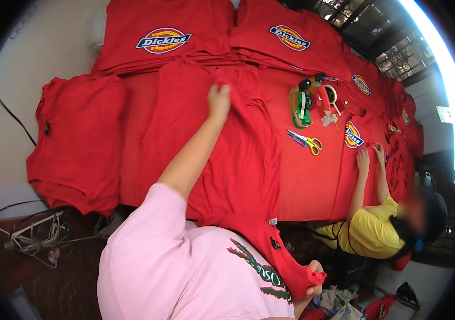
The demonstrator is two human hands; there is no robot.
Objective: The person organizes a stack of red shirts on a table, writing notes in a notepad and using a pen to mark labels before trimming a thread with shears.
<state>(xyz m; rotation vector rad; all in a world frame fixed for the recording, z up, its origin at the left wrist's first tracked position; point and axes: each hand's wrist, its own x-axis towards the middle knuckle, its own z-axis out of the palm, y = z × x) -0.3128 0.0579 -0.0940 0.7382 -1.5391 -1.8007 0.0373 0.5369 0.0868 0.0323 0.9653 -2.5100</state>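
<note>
A red shirt point(232, 154) lies spread over the red-covered table in front of me, its near end hanging over the edge against my body. My left hand point(219, 102), a little blurred, is closed on the cloth near the shirt's far end. Low at the right, my right hand point(314, 277) grips a bunched edge of the same shirt, close to my side. A small white label and a dark tag show on the near part of the cloth, by the table edge.
Stacks of folded red shirts with round emblems point(163, 40) line the back; another red pile point(78, 138) sits at left. Yellow-handled scissors point(306, 142) and a green tape dispenser point(302, 106) lie right of the shirt. A co-worker in yellow point(371, 229) handles a red shirt at right.
</note>
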